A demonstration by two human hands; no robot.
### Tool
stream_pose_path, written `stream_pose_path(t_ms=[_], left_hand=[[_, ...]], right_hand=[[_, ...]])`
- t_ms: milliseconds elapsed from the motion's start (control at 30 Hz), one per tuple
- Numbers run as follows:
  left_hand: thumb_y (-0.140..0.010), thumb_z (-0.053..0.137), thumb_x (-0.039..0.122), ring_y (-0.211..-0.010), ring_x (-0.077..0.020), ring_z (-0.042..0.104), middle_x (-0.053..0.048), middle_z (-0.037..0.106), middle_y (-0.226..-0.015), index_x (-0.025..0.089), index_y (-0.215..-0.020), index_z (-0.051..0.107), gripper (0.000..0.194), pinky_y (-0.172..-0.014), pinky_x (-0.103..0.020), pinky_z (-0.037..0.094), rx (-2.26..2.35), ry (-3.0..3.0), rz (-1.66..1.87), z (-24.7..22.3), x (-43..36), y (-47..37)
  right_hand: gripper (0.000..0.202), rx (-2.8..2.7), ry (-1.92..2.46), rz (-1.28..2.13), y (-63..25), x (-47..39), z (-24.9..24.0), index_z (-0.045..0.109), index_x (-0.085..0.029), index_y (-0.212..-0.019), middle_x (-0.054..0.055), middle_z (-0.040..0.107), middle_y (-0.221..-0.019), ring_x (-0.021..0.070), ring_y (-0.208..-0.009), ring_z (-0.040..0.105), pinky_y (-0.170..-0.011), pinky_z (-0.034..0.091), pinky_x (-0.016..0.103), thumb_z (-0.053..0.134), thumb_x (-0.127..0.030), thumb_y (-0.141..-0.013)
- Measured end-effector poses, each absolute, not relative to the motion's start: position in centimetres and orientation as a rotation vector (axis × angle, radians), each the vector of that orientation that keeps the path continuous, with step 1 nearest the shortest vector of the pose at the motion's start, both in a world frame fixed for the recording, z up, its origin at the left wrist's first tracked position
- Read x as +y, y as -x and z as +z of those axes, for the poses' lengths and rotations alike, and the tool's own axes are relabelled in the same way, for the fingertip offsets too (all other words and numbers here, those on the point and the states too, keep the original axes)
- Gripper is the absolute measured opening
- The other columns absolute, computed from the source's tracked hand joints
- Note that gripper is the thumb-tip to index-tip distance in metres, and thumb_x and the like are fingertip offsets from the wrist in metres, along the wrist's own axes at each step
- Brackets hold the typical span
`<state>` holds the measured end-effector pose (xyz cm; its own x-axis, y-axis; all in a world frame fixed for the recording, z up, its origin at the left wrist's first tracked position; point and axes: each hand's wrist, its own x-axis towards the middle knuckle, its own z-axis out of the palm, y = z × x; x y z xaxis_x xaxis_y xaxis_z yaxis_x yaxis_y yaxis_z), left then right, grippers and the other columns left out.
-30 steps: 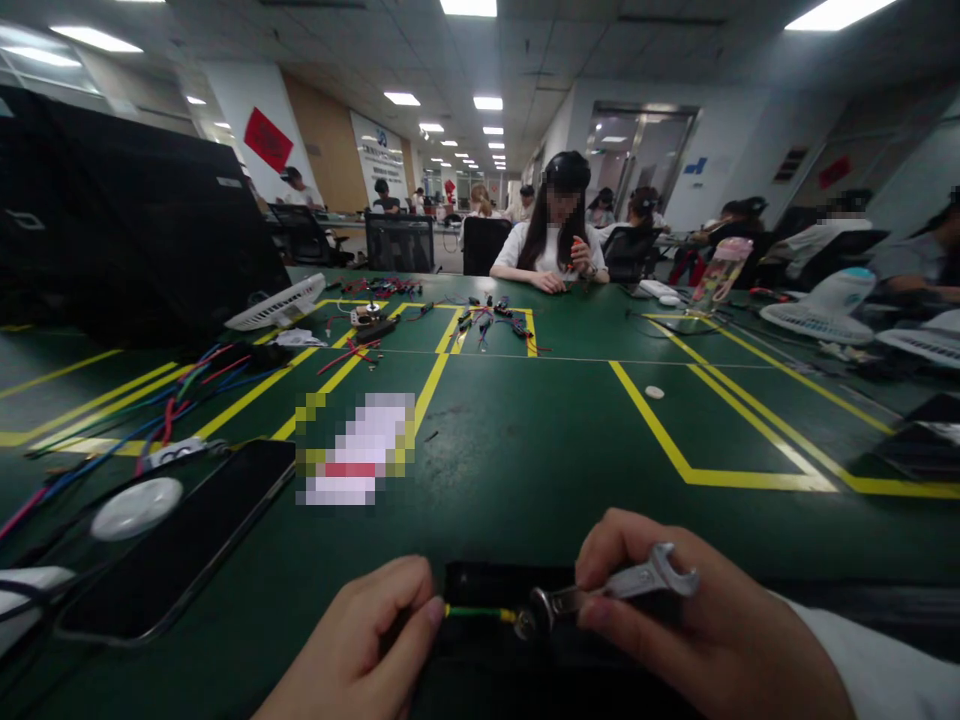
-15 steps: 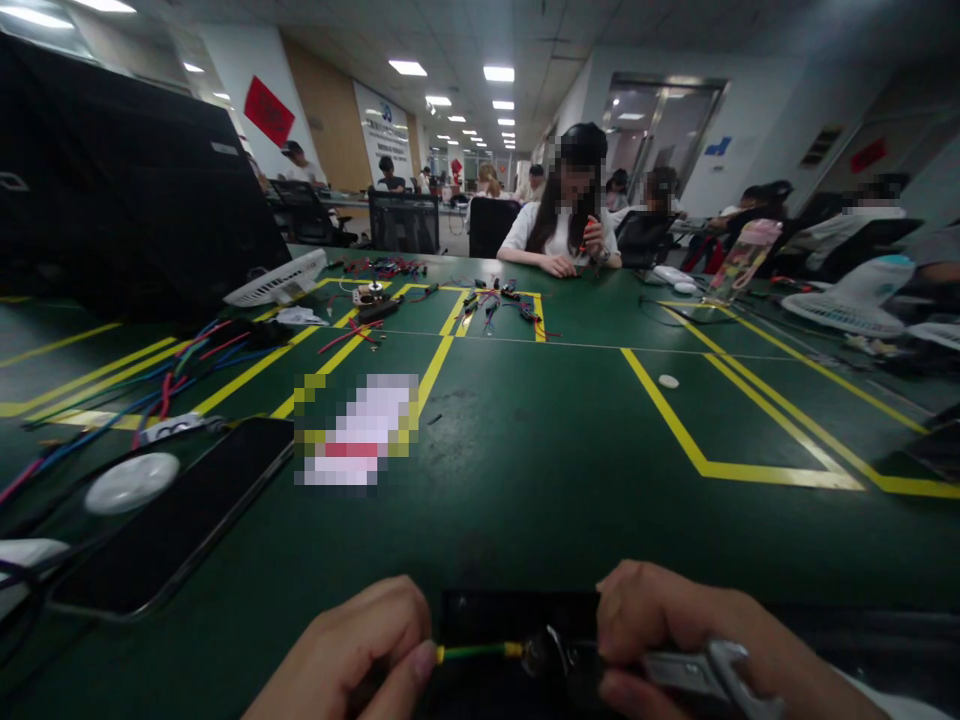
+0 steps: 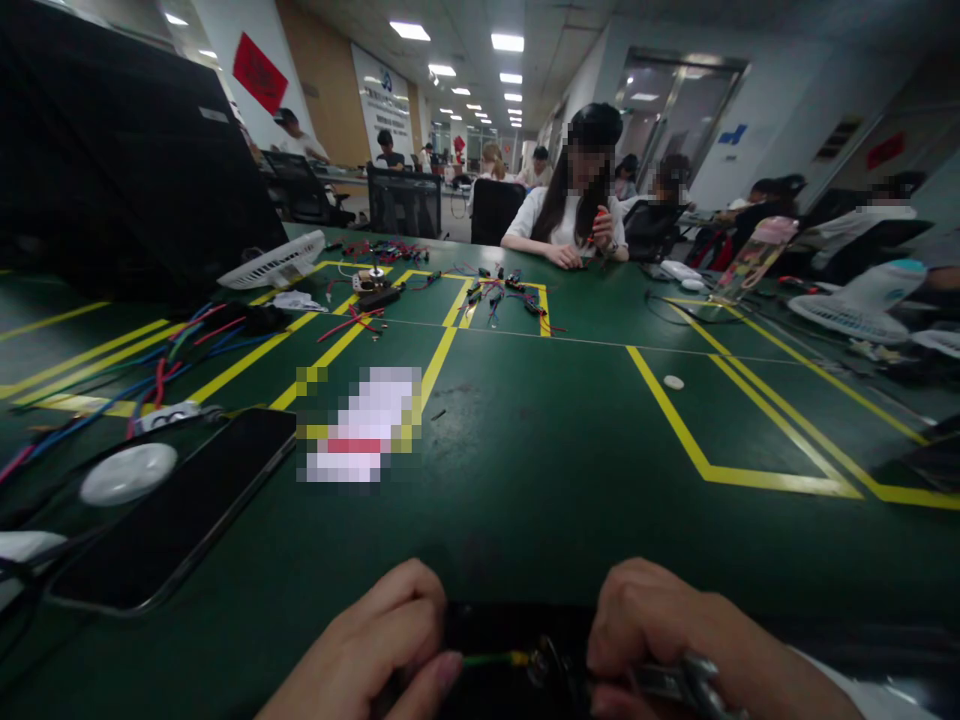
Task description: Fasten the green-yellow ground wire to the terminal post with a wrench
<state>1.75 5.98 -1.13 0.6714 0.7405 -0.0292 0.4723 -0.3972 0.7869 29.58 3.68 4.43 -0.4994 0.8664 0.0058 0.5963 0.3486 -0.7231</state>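
Observation:
At the bottom of the head view, my left hand (image 3: 375, 640) is closed, pinching a thin green-and-yellow wire (image 3: 486, 660) between thumb and fingers. The wire's far end has a yellow sleeve and meets a small shiny metal fitting (image 3: 541, 664) in front of a dark part that I cannot make out clearly. Closed around a silver wrench (image 3: 694, 680), my right hand (image 3: 660, 630) is just right of that fitting. The wrench's jaw points out to the right beneath the hand. Whether its other end touches the fitting is hidden.
A dark phone (image 3: 184, 510) and a white oval object (image 3: 129, 474) lie left on the green table (image 3: 540, 480). Loose wires (image 3: 161, 370) and a large black monitor (image 3: 127, 170) stand beyond. Across the table sits a co-worker (image 3: 570, 215). A bottle (image 3: 757, 260) and white fan (image 3: 862, 300) are at right.
My left hand has come slightly nearer the fitting, and less of the wire shows. The wrench in my right hand has tilted and shifted a little left. The camera view has moved slightly.

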Motion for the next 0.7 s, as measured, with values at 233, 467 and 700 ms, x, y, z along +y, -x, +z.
stream_pose_path(t_ms=[233, 467, 700], left_hand=[[-0.094, 0.051, 0.018, -0.097, -0.0152, 0.064, -0.002, 0.065, -0.108, 0.020, -0.071, 0.060, 0.024, -0.078, -0.017, 0.050, 0.966, -2.032, 0.514, -0.3, 6.1, -1.8], [-0.095, 0.049, 0.020, -0.090, -0.0108, 0.068, 0.000, 0.068, -0.109, 0.020, -0.070, 0.061, 0.027, -0.074, -0.015, 0.049, 0.949, -1.942, 0.476, 0.3, 6.1, -1.8], [-0.094, 0.050, 0.022, -0.100, -0.0141, 0.066, 0.000, 0.066, -0.113, 0.020, -0.070, 0.060, 0.026, -0.081, -0.018, 0.049, 1.014, -1.877, 0.479, -0.1, 5.7, -1.8]], right_hand=[[0.020, -2.338, 1.216, 0.883, -28.2, 5.1, 5.4, 0.066, -0.026, -0.080, 0.003, 0.063, -0.071, 0.0209, -0.070, 0.060, -0.064, 0.050, 0.031, 0.071, -0.044, -0.087], [0.018, -2.299, 1.086, 1.007, -29.2, 4.4, 5.2, 0.061, -0.023, -0.080, 0.004, 0.065, -0.076, 0.0198, -0.073, 0.059, -0.064, 0.048, 0.031, 0.059, -0.032, -0.096], [0.016, -2.324, 0.841, 0.843, -29.5, 4.5, 2.6, 0.049, -0.024, -0.082, -0.002, 0.061, -0.072, 0.0154, -0.068, 0.053, -0.063, 0.043, 0.028, 0.063, -0.019, -0.089]])
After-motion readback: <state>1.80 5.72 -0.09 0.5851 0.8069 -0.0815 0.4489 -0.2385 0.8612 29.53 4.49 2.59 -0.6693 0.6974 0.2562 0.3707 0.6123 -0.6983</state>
